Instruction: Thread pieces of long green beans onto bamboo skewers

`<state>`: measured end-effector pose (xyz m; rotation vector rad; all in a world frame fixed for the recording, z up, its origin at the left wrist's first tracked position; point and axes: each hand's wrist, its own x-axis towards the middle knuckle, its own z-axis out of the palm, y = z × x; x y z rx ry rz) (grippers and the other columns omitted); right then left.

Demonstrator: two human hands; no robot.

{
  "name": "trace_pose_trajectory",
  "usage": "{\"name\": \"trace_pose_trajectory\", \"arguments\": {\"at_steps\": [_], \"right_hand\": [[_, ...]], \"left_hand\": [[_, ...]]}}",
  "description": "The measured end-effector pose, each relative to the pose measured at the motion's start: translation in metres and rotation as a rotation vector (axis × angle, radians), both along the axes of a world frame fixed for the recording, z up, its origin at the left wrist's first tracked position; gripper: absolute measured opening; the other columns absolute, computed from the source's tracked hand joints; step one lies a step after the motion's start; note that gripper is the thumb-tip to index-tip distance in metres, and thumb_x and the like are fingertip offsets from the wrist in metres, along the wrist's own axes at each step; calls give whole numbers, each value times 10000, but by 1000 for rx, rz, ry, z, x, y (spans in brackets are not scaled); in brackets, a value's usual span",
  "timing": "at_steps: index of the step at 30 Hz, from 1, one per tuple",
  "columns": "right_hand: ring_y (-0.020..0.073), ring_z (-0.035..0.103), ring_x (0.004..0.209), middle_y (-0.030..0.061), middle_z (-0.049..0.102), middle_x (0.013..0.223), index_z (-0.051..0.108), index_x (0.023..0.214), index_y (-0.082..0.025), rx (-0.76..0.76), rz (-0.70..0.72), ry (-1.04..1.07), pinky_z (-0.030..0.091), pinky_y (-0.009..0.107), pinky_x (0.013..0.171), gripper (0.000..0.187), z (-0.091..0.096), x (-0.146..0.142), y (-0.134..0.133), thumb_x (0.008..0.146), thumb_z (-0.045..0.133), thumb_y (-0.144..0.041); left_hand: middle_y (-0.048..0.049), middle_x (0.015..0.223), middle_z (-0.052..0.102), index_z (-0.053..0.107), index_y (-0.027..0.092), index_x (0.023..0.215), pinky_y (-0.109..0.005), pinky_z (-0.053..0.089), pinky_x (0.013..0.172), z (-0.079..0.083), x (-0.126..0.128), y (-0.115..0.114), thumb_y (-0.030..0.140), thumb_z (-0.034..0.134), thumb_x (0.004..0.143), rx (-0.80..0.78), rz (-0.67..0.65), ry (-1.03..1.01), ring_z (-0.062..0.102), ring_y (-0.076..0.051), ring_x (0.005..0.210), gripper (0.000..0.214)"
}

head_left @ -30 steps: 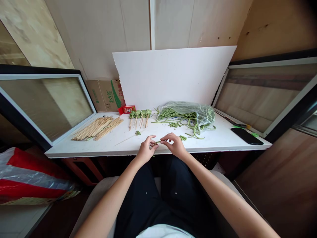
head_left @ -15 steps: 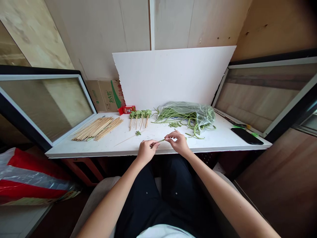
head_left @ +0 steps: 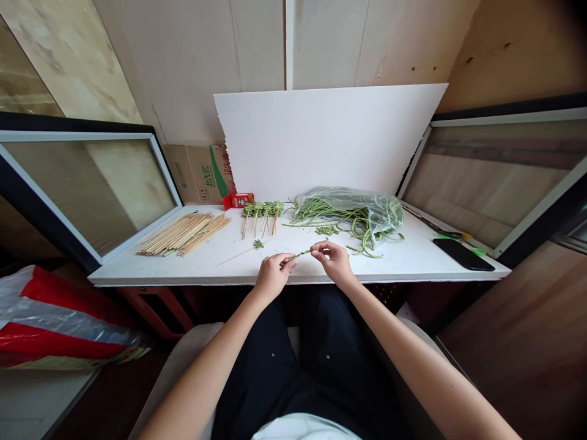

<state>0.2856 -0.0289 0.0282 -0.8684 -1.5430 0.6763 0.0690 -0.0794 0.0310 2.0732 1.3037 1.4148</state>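
Note:
A thin green bean (head_left: 300, 253) stretches between my two hands above the table's front edge. My left hand (head_left: 274, 273) is closed around one end, and my right hand (head_left: 332, 260) pinches the other. Beyond them lies a small pile of cut bean pieces (head_left: 327, 230), with long green beans (head_left: 321, 211) in a clear plastic bag (head_left: 387, 211) behind it. A skewer with bean pieces (head_left: 258, 244) rests left of centre. Farther back, several skewered bean bundles (head_left: 263, 209) stand in a row, their sticks toward me. Loose bamboo skewers (head_left: 183, 234) lie in a heap at the left.
A black phone (head_left: 463, 253) lies at the white table's (head_left: 413, 267) right end. A small red box (head_left: 238, 200) and a cardboard box (head_left: 199, 174) stand at the back left. A white board (head_left: 330, 140) leans upright behind, between framed glass panels.
My right hand has risen slightly, and more of the bean shows between my hands, now slanting up to the right. The whole view has shifted a little.

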Motion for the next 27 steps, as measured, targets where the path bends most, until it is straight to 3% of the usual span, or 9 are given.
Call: {"name": "trace_pose_trajectory", "arguments": {"at_steps": [4,10,14,18,22,24,27], "right_hand": [[224,661,860,78,791,1014,832,1074,-255,32,60,-99,528,357,722,279,2,0,-4,886,793,-457],[272,640,925,82,781,910,850,996,-272,117,27,-242,503,386,727,213,5,2,-9,925,782,-461],[297,596,924,83,770,844,850,900,-280,167,-32,-303,515,434,782,131,3,4,-4,924,781,-388],[298,593,923,77,775,826,846,853,-280,192,-65,-314,520,474,878,89,0,6,2,902,775,-301],[286,642,905,76,792,872,834,823,-254,195,-244,-260,520,457,886,179,10,43,18,916,702,-331],[290,652,888,87,799,889,832,805,-243,186,-436,-244,507,462,887,236,16,75,28,904,700,-412],[305,648,910,100,807,918,855,887,-241,173,-514,-341,482,470,902,345,19,111,40,917,682,-538]], "left_hand": [[-50,835,808,806,182,1033,-320,579,739,-1,-2,2,260,733,952,-25,6,-45,739,-184,683,134],[-47,826,801,800,179,984,-294,555,668,1,-3,-1,295,720,971,-11,-20,-60,721,-168,642,142],[-32,801,807,804,206,872,-343,530,808,3,0,-4,264,716,979,84,-1,91,735,-188,722,150],[-41,837,824,817,222,893,-389,504,861,1,7,-8,265,714,982,143,40,200,743,-214,768,143],[-48,786,807,805,211,830,-387,534,841,2,-6,-1,222,705,955,124,89,164,738,-220,754,161],[-46,705,770,795,192,817,-339,557,729,4,-20,6,241,697,943,27,96,35,725,-201,672,167],[-48,690,746,783,159,854,-290,569,620,7,-37,15,351,693,946,-129,4,-124,714,-178,594,231]]}}
